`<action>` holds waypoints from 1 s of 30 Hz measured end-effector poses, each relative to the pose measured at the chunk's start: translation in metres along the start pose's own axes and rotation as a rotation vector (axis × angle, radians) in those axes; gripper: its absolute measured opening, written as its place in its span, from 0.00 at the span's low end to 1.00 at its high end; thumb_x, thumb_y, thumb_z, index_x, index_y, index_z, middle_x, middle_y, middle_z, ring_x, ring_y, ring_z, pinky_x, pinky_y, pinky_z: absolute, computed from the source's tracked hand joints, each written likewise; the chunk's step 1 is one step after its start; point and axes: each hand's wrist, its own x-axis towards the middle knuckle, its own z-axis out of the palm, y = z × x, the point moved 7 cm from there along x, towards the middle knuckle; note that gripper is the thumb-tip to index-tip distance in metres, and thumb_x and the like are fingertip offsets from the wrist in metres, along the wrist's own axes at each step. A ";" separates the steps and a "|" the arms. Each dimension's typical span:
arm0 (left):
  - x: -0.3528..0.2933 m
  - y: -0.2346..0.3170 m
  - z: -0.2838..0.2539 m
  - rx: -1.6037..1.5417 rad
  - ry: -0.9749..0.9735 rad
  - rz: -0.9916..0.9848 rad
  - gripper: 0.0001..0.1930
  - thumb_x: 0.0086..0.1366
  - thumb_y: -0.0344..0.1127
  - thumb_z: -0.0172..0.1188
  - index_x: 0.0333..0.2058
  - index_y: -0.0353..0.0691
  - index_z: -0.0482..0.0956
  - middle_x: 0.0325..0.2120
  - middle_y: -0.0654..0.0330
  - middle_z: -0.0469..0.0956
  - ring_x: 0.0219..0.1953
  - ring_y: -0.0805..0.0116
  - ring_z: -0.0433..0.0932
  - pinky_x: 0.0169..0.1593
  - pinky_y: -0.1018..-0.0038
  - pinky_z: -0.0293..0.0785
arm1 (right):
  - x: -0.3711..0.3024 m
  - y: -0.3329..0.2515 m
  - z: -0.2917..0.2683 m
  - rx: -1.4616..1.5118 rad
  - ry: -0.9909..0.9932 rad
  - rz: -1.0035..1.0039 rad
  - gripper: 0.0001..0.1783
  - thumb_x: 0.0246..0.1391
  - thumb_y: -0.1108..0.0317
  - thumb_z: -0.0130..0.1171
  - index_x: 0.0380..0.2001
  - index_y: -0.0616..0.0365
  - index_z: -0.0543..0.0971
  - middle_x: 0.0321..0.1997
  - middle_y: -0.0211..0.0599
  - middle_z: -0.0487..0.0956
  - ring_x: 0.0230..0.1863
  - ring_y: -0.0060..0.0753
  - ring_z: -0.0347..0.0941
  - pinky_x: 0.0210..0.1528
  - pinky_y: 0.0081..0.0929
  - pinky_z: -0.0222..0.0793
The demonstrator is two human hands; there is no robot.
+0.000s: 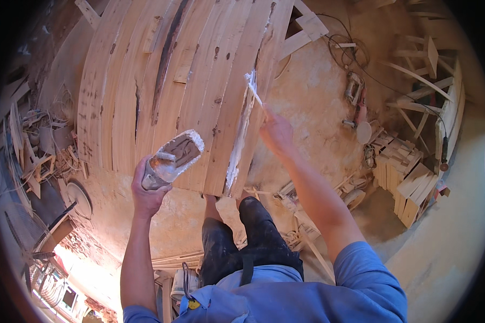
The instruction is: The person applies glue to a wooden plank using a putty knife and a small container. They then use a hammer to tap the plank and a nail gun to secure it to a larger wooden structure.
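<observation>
My left hand (147,198) is wrapped round a cut-open container (163,173) with a thick white crust along its rim. Whatever fills the container cannot be made out for certain. In my right hand (278,132) is a thin white-coated stick (256,96), its far end touching the seam between two boards. A streak of white paste (235,156) runs down that seam towards me, with a thicker dab near the stick's tip. The wooden boards (199,113) lie side by side in front of me, showing dark knots and cracks.
A power tool (353,89) lies on the dusty floor to the right, near a black cable (342,46). Beyond it stands a stack of wood blocks (401,172). Wood scraps (37,156) pile up at the left, beside a round disc (80,198).
</observation>
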 end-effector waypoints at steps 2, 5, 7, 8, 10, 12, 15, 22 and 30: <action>-0.001 0.005 -0.003 0.029 0.002 0.010 0.46 0.40 0.17 0.73 0.62 0.37 0.68 0.55 0.58 0.75 0.58 0.65 0.75 0.61 0.69 0.73 | 0.004 -0.005 -0.008 0.075 -0.010 0.027 0.30 0.57 0.69 0.50 0.65 0.44 0.72 0.42 0.56 0.83 0.45 0.60 0.79 0.47 0.54 0.73; 0.003 0.001 0.001 0.004 0.006 0.016 0.45 0.40 0.17 0.72 0.62 0.37 0.68 0.54 0.58 0.74 0.57 0.65 0.75 0.61 0.69 0.73 | 0.043 -0.015 -0.044 0.105 0.009 0.036 0.30 0.57 0.69 0.51 0.64 0.44 0.73 0.43 0.56 0.82 0.45 0.59 0.79 0.47 0.54 0.73; 0.003 -0.003 0.003 -0.010 0.007 0.003 0.45 0.40 0.17 0.72 0.62 0.37 0.69 0.55 0.58 0.74 0.57 0.65 0.75 0.61 0.70 0.73 | 0.061 -0.021 -0.050 0.075 0.039 0.035 0.30 0.57 0.68 0.52 0.64 0.44 0.73 0.42 0.55 0.82 0.44 0.59 0.80 0.47 0.53 0.73; 0.003 -0.004 0.002 -0.008 0.005 -0.009 0.45 0.40 0.17 0.72 0.62 0.36 0.69 0.55 0.58 0.74 0.57 0.65 0.75 0.61 0.70 0.73 | 0.055 -0.019 -0.041 0.033 0.083 -0.002 0.30 0.56 0.68 0.52 0.64 0.42 0.73 0.41 0.54 0.82 0.43 0.59 0.80 0.46 0.53 0.73; 0.003 -0.002 0.004 0.003 0.004 -0.004 0.45 0.39 0.17 0.72 0.62 0.36 0.69 0.55 0.58 0.74 0.57 0.65 0.75 0.61 0.69 0.74 | 0.041 -0.008 -0.019 -0.057 0.189 -0.082 0.30 0.56 0.69 0.53 0.64 0.39 0.74 0.38 0.53 0.82 0.41 0.59 0.80 0.45 0.53 0.73; -0.005 0.001 0.000 0.040 0.015 0.003 0.45 0.39 0.17 0.72 0.62 0.37 0.69 0.55 0.58 0.74 0.57 0.65 0.75 0.61 0.69 0.74 | 0.034 -0.003 -0.008 -0.035 0.152 -0.019 0.30 0.55 0.69 0.54 0.63 0.36 0.75 0.37 0.51 0.81 0.40 0.58 0.80 0.44 0.53 0.74; -0.003 0.004 -0.002 0.020 0.025 0.008 0.45 0.39 0.17 0.72 0.62 0.37 0.69 0.54 0.58 0.75 0.57 0.65 0.75 0.60 0.69 0.74 | 0.049 0.001 -0.015 -0.015 0.202 -0.074 0.28 0.56 0.68 0.53 0.60 0.35 0.77 0.39 0.54 0.80 0.40 0.59 0.79 0.42 0.53 0.74; -0.002 0.003 -0.003 0.046 0.031 0.002 0.45 0.39 0.17 0.73 0.61 0.36 0.69 0.54 0.58 0.75 0.56 0.65 0.76 0.60 0.69 0.74 | 0.087 0.034 -0.074 -0.221 0.315 -0.268 0.26 0.53 0.70 0.52 0.55 0.36 0.80 0.42 0.53 0.81 0.44 0.58 0.79 0.46 0.51 0.74; 0.001 -0.004 0.001 -0.005 0.019 0.008 0.46 0.38 0.18 0.73 0.61 0.36 0.69 0.54 0.58 0.75 0.57 0.65 0.76 0.61 0.69 0.74 | 0.065 -0.029 -0.067 -0.281 -0.125 -0.181 0.27 0.53 0.66 0.52 0.58 0.37 0.80 0.40 0.45 0.85 0.41 0.48 0.82 0.44 0.44 0.76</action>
